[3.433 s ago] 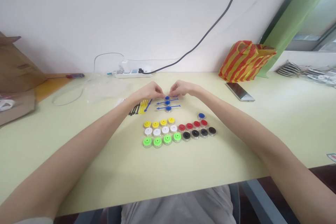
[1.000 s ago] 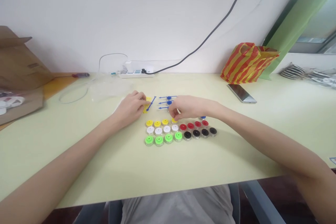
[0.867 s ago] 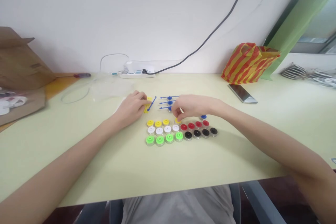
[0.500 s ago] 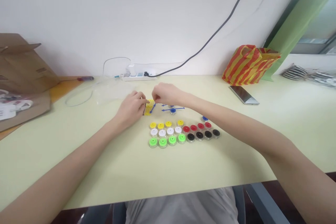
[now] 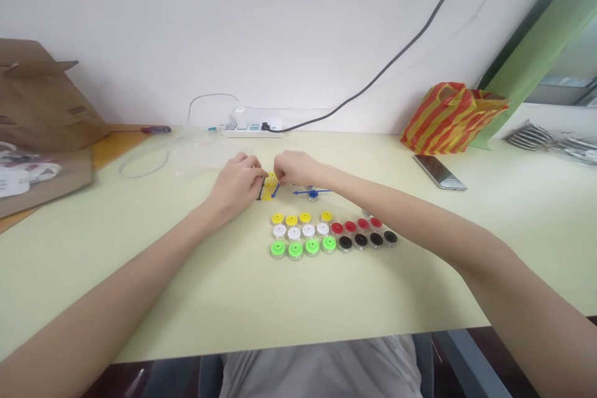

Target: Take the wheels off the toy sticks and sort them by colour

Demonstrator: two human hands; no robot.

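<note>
Yellow slatted pieces [image 5: 270, 186] lie between my two hands, with a dark strip along their left side and a blue arrow-shaped piece [image 5: 275, 190] along their right. My left hand [image 5: 240, 180] is closed at the left edge of these pieces; what its fingertips pinch is too small to tell. From the right, my right hand [image 5: 295, 168] reaches over with its fingers closed beside the yellow pieces, their tips partly hidden. Another blue arrow piece [image 5: 305, 192] and a blue-topped round piece [image 5: 313, 194] lie under my right wrist.
Rows of round pieces stand nearer me: yellow [image 5: 291, 220], white [image 5: 293, 234], green [image 5: 295, 250], red [image 5: 350, 227] and black [image 5: 360, 240]. Behind are a power strip [image 5: 247, 133], plastic wrap, a phone [image 5: 439, 172], a striped bag [image 5: 450, 118] and a cardboard box [image 5: 46, 99].
The whole view has shifted slightly, so the table items appear a little to the right. Both hands remain at the yellow pieces, with only small movement.
</note>
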